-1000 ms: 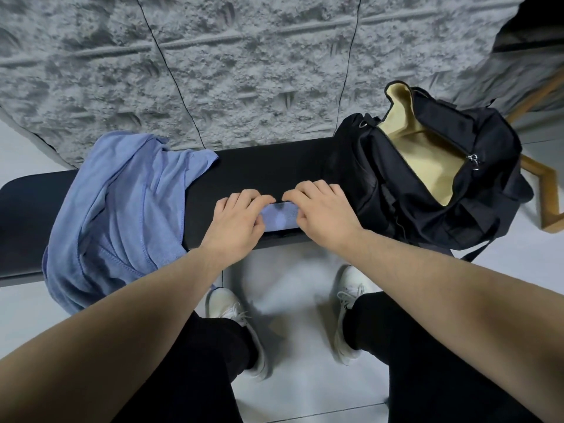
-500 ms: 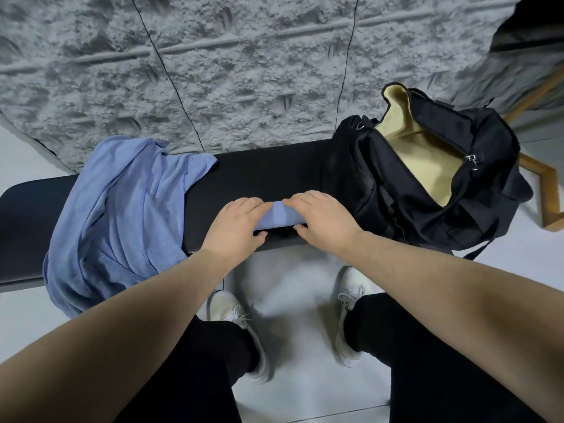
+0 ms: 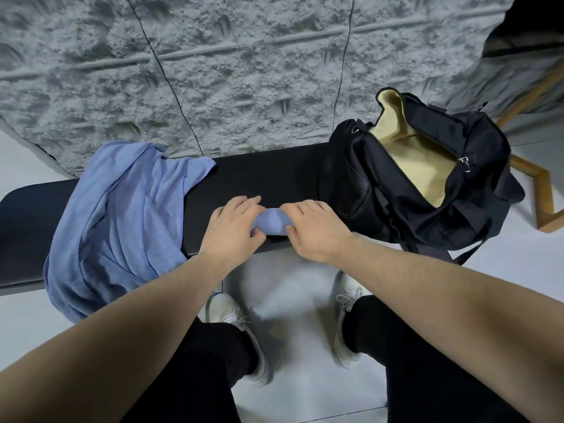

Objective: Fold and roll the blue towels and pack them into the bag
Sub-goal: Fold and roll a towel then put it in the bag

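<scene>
Here, at the near edge of the dark surface (image 3: 259, 172), both hands are set on a small rolled blue towel (image 3: 272, 220). The left hand (image 3: 233, 225) covers the roll's left end, its fingers (image 3: 244, 203) curled over the top and the thumb tucked underneath against the cloth. The right hand (image 3: 316, 228) does the same on the right end, fingers (image 3: 300, 207) bent over the roll and thumb pressed in at the front. Only a short stretch of blue shows between the two hands, so how tight the roll is I cannot tell.

To the left, a loose heap of blue towels (image 3: 122, 221) lies crumpled on the surface, draping over the front edge toward the floor. To the right, well apart from the heap and just beside the right hand, stands the black bag (image 3: 427, 190), its zipper open and the pale yellow lining (image 3: 418, 169) showing inside.

Behind the surface is a rough grey textured wall (image 3: 213, 71). Below, the person's black trousers and white shoes (image 3: 235, 325) stand on a pale floor. A wooden frame (image 3: 546, 190) shows at the far right.
</scene>
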The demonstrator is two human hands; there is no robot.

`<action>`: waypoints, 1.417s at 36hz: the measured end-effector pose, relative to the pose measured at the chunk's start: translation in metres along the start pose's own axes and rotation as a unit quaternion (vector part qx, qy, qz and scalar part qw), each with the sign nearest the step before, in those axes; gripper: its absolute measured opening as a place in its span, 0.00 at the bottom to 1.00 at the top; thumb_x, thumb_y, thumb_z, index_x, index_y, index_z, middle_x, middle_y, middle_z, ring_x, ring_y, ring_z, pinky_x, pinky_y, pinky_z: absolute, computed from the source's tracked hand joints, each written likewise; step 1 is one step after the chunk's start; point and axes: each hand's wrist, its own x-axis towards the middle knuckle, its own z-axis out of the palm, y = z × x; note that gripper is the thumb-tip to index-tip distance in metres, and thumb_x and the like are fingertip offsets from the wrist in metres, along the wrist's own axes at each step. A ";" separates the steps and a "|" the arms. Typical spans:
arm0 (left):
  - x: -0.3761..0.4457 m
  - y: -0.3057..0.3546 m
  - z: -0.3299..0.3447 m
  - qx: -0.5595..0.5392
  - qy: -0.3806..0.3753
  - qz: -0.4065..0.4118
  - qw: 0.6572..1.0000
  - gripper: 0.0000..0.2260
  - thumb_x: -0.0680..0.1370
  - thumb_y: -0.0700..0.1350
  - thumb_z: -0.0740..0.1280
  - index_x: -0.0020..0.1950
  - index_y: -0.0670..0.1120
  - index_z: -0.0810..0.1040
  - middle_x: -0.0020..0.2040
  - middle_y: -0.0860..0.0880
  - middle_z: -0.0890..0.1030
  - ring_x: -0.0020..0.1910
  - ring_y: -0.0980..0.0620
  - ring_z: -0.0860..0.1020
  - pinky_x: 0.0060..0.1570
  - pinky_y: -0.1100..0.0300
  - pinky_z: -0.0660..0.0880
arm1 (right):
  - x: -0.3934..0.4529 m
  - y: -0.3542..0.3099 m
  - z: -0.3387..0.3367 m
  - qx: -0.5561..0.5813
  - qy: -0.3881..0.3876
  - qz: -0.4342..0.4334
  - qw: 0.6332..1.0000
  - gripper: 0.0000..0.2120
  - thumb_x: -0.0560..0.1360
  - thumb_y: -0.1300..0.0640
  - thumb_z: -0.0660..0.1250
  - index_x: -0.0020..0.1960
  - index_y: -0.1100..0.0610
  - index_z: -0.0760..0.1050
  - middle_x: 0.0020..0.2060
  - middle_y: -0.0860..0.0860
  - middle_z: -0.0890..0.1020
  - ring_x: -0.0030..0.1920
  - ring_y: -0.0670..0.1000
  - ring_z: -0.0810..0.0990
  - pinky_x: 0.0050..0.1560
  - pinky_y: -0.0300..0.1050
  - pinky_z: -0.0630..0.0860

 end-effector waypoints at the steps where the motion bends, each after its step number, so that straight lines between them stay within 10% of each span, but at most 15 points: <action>1: 0.000 0.001 -0.001 -0.004 -0.002 -0.006 1.000 0.19 0.75 0.45 0.65 0.66 0.50 0.76 0.73 0.54 0.70 0.72 0.51 0.64 0.65 0.50 0.65 | 0.000 0.000 0.001 -0.005 0.007 0.001 1.000 0.22 0.78 0.49 0.56 0.70 0.56 0.67 0.62 0.52 0.76 0.62 0.56 0.72 0.65 0.53 0.66; 8: -0.002 -0.003 0.001 0.008 -0.050 0.000 0.999 0.29 0.73 0.48 0.69 0.73 0.50 0.67 0.70 0.54 0.70 0.71 0.51 0.63 0.61 0.51 0.68 | 0.006 -0.001 0.002 -0.037 -0.007 0.008 0.999 0.26 0.74 0.48 0.67 0.69 0.57 0.68 0.59 0.52 0.75 0.57 0.57 0.73 0.58 0.52 0.70; 25: 0.008 0.010 -0.020 0.071 0.099 0.128 0.984 0.23 0.64 0.39 0.74 0.58 0.49 0.78 0.56 0.51 0.79 0.61 0.48 0.73 0.52 0.51 0.69 | -0.002 -0.006 -0.039 0.152 -0.097 0.116 0.977 0.37 0.70 0.43 0.72 0.74 0.48 0.60 0.58 0.50 0.77 0.52 0.55 0.79 0.47 0.47 0.74; 34: 0.025 0.020 -0.058 0.054 0.118 0.288 0.949 0.17 0.70 0.40 0.70 0.59 0.45 0.77 0.56 0.47 0.80 0.60 0.43 0.75 0.52 0.44 0.74 | -0.013 -0.004 -0.084 0.503 -0.144 0.115 0.845 0.35 0.74 0.41 0.72 0.75 0.48 0.62 0.66 0.43 0.74 0.64 0.42 0.74 0.69 0.45 0.70; 41: 0.049 0.064 -0.091 0.039 0.162 0.356 0.919 0.23 0.69 0.36 0.72 0.63 0.46 0.74 0.60 0.48 0.79 0.66 0.46 0.73 0.57 0.47 0.73 | -0.024 0.008 -0.128 0.751 -0.224 0.163 0.600 0.24 0.72 0.43 0.70 0.66 0.46 0.72 0.53 0.57 0.82 0.54 0.66 0.82 0.62 0.64 0.75; 51: 0.079 0.132 -0.082 0.008 0.137 0.289 0.948 0.27 0.67 0.41 0.74 0.64 0.46 0.73 0.65 0.49 0.75 0.66 0.49 0.70 0.59 0.53 0.66 | -0.056 0.054 -0.173 0.715 -0.101 0.224 0.654 0.11 0.81 0.42 0.60 0.56 0.49 0.72 0.30 0.48 0.83 0.27 0.45 0.81 0.25 0.38 0.75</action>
